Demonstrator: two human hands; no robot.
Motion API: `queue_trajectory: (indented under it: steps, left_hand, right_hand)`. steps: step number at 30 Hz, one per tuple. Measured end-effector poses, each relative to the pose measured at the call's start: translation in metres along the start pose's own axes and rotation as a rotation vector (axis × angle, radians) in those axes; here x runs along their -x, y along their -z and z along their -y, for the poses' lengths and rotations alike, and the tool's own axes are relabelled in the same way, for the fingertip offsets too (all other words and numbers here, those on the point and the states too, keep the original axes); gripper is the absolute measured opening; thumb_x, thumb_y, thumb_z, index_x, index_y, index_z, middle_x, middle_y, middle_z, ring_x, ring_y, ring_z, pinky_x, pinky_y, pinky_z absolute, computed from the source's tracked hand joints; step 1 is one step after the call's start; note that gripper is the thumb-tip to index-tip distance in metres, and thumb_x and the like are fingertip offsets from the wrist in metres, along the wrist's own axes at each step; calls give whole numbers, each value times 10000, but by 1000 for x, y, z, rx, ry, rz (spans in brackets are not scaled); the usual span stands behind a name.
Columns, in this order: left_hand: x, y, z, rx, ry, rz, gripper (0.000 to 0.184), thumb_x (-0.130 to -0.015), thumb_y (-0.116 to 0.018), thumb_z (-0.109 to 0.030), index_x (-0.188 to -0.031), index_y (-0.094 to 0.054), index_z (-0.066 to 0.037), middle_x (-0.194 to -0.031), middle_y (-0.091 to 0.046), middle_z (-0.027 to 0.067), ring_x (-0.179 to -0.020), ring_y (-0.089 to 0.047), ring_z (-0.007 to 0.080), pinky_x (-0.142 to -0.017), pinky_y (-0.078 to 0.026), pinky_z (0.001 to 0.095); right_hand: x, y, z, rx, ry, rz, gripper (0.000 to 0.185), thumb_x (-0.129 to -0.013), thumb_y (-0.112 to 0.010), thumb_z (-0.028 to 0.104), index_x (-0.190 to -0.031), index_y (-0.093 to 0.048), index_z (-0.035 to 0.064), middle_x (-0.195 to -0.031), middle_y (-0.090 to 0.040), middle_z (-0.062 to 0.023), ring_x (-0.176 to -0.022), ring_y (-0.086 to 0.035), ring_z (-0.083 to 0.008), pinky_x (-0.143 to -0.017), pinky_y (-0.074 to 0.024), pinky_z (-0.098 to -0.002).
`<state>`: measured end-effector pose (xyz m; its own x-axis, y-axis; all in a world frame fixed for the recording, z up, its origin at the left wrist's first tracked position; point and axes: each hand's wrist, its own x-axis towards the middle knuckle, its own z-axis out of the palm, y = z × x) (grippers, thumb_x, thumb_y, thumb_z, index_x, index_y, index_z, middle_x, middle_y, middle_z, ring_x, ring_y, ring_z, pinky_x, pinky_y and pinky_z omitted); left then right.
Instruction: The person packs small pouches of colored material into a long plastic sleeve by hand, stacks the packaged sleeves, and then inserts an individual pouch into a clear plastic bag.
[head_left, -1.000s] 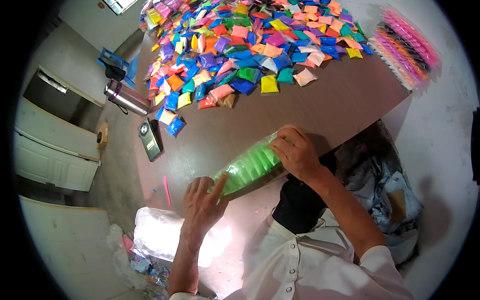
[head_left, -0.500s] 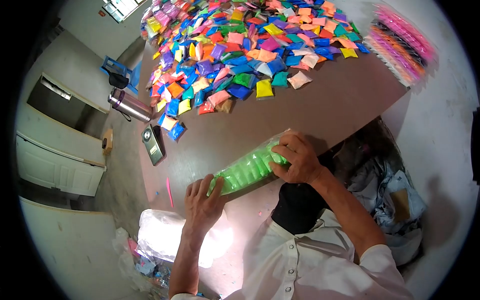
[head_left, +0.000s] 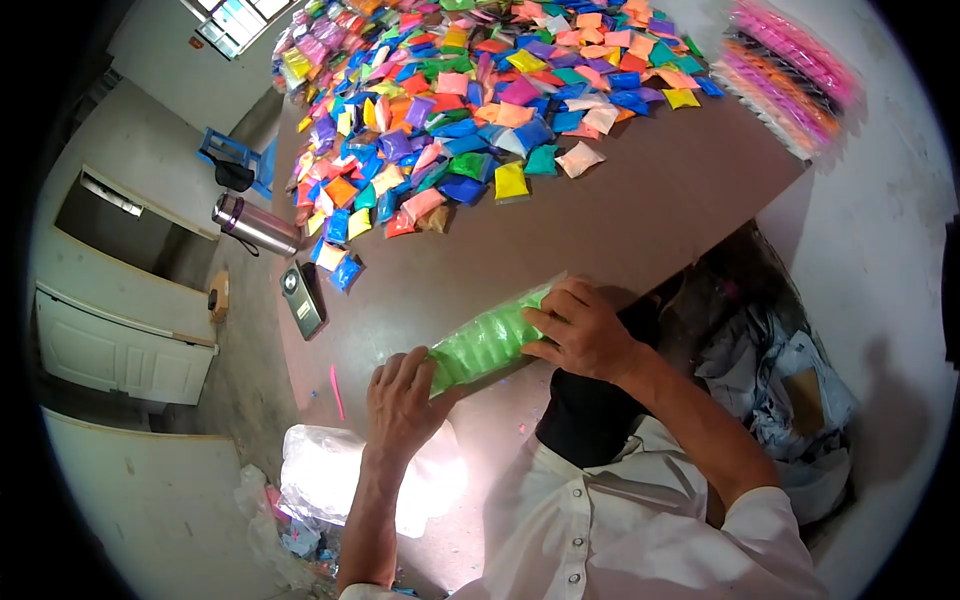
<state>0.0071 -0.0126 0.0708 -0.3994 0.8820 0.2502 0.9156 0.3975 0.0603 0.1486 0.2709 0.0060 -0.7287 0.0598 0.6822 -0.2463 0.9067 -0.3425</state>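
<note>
A long clear plastic bag of bright green packets [head_left: 482, 347] lies slantwise at the near edge of the brown table [head_left: 640, 215]. The packets sit side by side in a row inside it. My left hand [head_left: 402, 400] grips the bag's left end, fingers on top and thumb against the near side. At the other end, my right hand [head_left: 582, 328] is closed round the bag, with its fingers curled over the plastic. Parts of both ends are hidden under my fingers.
Beyond the bag spreads a heap of small colourful packets [head_left: 465, 120]. Long bags of pink and orange packets [head_left: 785, 75] lie at the far right. A steel flask [head_left: 258, 224], a phone [head_left: 302, 300] and a pink plastic tool [head_left: 337, 391] are on the left. White plastic [head_left: 330, 470] lies near my left forearm.
My right hand has shifted slightly left and down, closer to my left hand, and the green bag looks shorter between them. The whole view has moved a little.
</note>
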Motion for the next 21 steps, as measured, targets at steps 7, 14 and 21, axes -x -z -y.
queue_trajectory:
  steps: [7,14,21]
  left_hand:
    - [-10,9,-14,-48,12,44,687,-788,-929,-312,-1405,-693,-120,-1238,-687,135,-1047,-690,320,-891,-556,457]
    - [-14,11,-15,-30,14,89,665,-792,-916,-302,-1403,-700,-152,-1195,-667,131,-1033,-680,323,-874,-555,463]
    - [-6,0,-15,-106,-50,-4,584,-815,-906,-278,-1347,-712,-134,-1244,-656,118,-1099,-661,324,-922,-537,476]
  right_hand:
    - [2,-3,1,20,17,-38,414,-747,-940,297,-1073,-791,91,-996,-606,-16,-1037,-591,-240,-1032,-493,-448]
    - [6,-3,8,88,-2,-66,358,-764,-931,294,-1050,-798,124,-1001,-601,-6,-1045,-590,-222,-1067,-445,-450]
    - [8,-5,12,151,-57,-142,222,-830,-866,311,-990,-752,207,-1147,-689,3,-1178,-625,-222,-1118,-428,-486]
